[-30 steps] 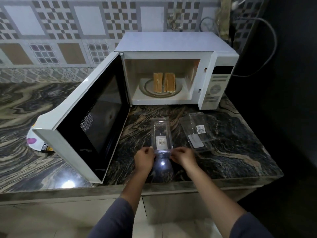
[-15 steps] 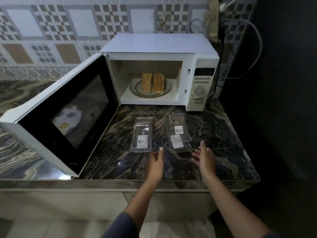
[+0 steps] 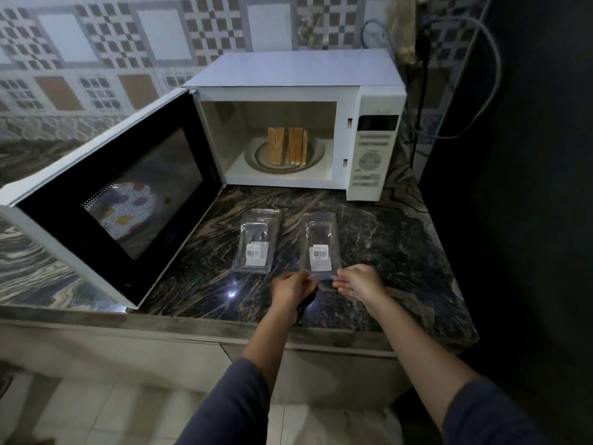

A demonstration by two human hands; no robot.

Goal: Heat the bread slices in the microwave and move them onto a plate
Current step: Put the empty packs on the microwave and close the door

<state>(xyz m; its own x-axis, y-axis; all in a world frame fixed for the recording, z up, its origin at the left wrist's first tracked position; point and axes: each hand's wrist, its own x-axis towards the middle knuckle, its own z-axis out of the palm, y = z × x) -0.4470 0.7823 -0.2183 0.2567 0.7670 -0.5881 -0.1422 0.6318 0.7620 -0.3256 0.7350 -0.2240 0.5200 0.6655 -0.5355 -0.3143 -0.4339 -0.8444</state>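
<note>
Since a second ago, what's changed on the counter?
The left grip and right grip let go of the left packet, moved right, and now hold the right packet at its near edge, squared beside the left one. The bread slices stay in the open microwave.

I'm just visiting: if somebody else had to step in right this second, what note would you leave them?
Left hand and right hand: both pinch the near edge of the right packet, clear plastic, lying on the counter; the left packet lies beside it, untouched.
Bread slices: standing on edge on the turntable inside the microwave, door wide open.
Done: bread loaded. Whether heated, cannot tell.
Left: heat if needed, move slices onto a plate.
</note>
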